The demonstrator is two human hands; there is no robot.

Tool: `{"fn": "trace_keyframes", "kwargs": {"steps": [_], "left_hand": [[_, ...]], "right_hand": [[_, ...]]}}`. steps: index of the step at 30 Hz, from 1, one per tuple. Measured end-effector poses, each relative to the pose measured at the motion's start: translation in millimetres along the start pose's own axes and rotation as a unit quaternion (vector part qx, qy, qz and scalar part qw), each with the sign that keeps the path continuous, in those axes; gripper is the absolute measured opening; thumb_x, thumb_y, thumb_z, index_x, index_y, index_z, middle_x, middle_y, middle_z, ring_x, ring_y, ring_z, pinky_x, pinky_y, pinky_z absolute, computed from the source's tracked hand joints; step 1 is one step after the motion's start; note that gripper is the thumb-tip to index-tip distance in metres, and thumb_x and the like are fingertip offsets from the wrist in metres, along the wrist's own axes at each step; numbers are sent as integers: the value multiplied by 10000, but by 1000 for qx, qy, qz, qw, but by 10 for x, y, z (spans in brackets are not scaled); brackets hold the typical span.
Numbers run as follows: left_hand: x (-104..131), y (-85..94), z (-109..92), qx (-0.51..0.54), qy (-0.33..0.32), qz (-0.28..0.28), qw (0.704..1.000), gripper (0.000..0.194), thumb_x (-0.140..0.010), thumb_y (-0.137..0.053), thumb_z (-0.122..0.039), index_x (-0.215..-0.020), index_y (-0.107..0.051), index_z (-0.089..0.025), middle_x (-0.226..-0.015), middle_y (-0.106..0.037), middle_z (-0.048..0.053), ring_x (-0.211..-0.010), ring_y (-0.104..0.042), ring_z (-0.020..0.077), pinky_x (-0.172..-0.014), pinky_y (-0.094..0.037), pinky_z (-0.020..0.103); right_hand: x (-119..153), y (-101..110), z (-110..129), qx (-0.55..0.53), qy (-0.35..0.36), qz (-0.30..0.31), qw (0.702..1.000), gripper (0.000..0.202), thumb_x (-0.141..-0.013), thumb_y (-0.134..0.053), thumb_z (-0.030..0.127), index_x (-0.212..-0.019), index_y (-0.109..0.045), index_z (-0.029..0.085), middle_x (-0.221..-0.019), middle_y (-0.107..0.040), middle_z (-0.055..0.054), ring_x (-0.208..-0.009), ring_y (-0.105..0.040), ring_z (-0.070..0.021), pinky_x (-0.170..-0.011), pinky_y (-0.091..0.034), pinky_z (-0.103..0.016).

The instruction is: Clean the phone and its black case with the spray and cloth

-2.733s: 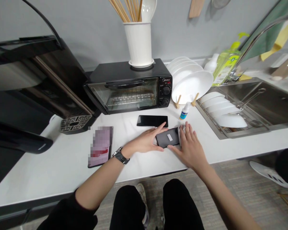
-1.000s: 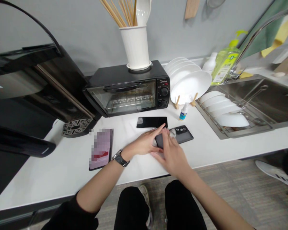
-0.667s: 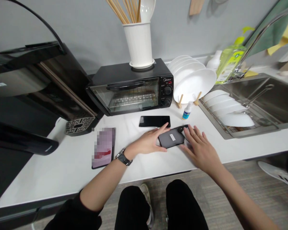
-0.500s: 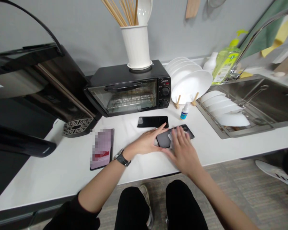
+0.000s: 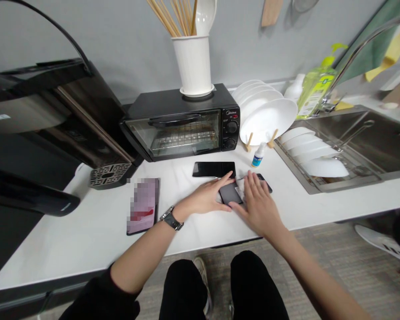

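Note:
A dark grey smartphone (image 5: 229, 194) lies on the white counter, its back facing up. My left hand (image 5: 205, 198) holds its left end, thumb along the near side and index finger along the far side. My right hand (image 5: 258, 202) lies across the phone's right part, fingers together, pressing a thin white wipe (image 5: 240, 186) on its back. Most of the wipe is hidden under the fingers. Just beyond the left hand, a second phone (image 5: 213, 169) rests with its black screen up. A small white spray bottle (image 5: 258, 155) with a blue label stands past my right fingertips.
Another phone-like device (image 5: 143, 206), partly pixelated, lies at left. Behind stand a black toaster oven (image 5: 180, 129), a dark drinks machine (image 5: 80, 120) and a rack of white plates (image 5: 268, 120). The steel sink (image 5: 380, 146) is at right. The counter edge runs close in front.
My right hand has slid a little to the right along the phone with the wipe, covering more of the phone's camera end. The left hand keeps its hold. The view has shifted slightly.

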State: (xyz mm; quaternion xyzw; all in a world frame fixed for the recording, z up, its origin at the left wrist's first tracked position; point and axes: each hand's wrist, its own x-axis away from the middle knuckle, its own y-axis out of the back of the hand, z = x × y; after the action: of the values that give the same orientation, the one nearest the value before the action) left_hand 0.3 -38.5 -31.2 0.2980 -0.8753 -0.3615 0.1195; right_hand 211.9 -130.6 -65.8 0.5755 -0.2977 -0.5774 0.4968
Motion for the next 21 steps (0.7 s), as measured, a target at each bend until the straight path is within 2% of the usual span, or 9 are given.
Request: {"fn": "trace_keyframes", "kwargs": {"steps": [2, 4, 7, 9, 13, 18, 21], "left_hand": [[2, -1, -2, -3, 23, -5, 1000, 1236, -749, -888, -290, -1684, -79, -303, -1669, -386, 135, -1507, -440, 310, -1236, -360, 466], [5, -3, 1, 4, 30, -11, 999, 1233, -740, -879, -247, -1683, -86, -301, -1679, -369, 139, -1493, -461, 305, -1222, -385, 451], [8, -4, 23, 24, -4, -6, 1000, 1267, -761, -866, -226, -1678, 0, -340, -1668, -401, 113, -1489, -467, 285, -1221, -390, 448], [9, -3, 41, 22, -29, 3, 999, 1261, -796, -845, -225, -1669, 53, -367, -1664, -411, 98, -1483, -474, 282, -1213, -397, 455], [11, 3, 41, 23, -32, 2, 999, 1259, -802, -860, -263, -1667, 47, -382, -1662, -415, 91, -1482, -473, 289, -1221, -380, 466], [0, 5, -19, 18, -15, -5, 1000, 1301, -750, -912, -321, -1670, 6, -389, -1655, -428, 70, -1498, -449, 304, -1240, -346, 489], [-8, 1, -32, 14, -9, -5, 1000, 1306, -739, -918, -316, -1673, -7, -375, -1640, -452, 74, -1498, -451, 306, -1242, -341, 494]], "right_hand": [[-18, -54, 272, -36, 48, 21, 998, 1047, -961, -377, 781, -1550, -355, -84, -1653, -280, -321, -1579, -262, -422, -1250, -315, -632], [-5, -48, 459, -62, 78, 29, 995, 1031, -962, -404, 768, -1547, -362, -79, -1665, -252, -316, -1595, -212, -418, -1254, -309, -642], [51, 32, 523, -87, 110, 36, 989, 873, -1020, -440, 640, -1590, -324, -10, -1695, -238, -252, -1599, -231, -369, -1259, -341, -602], [79, 86, 484, -99, 132, 49, 985, 801, -1033, -462, 589, -1597, -338, 34, -1681, -315, -215, -1572, -324, -339, -1255, -374, -566], [97, 145, 287, -77, 146, 56, 985, 805, -1007, -479, 645, -1569, -418, 70, -1628, -432, -192, -1519, -426, -343, -1228, -412, -580], [169, 178, -186, 7, 58, 15, 998, 831, -1028, -407, 653, -1607, -337, 61, -1656, -372, -203, -1539, -383, -371, -1213, -391, -623], [155, 138, -248, 26, 9, -9, 1000, 939, -996, -391, 721, -1591, -331, -2, -1654, -337, -270, -1558, -326, -411, -1226, -333, -660]]}}
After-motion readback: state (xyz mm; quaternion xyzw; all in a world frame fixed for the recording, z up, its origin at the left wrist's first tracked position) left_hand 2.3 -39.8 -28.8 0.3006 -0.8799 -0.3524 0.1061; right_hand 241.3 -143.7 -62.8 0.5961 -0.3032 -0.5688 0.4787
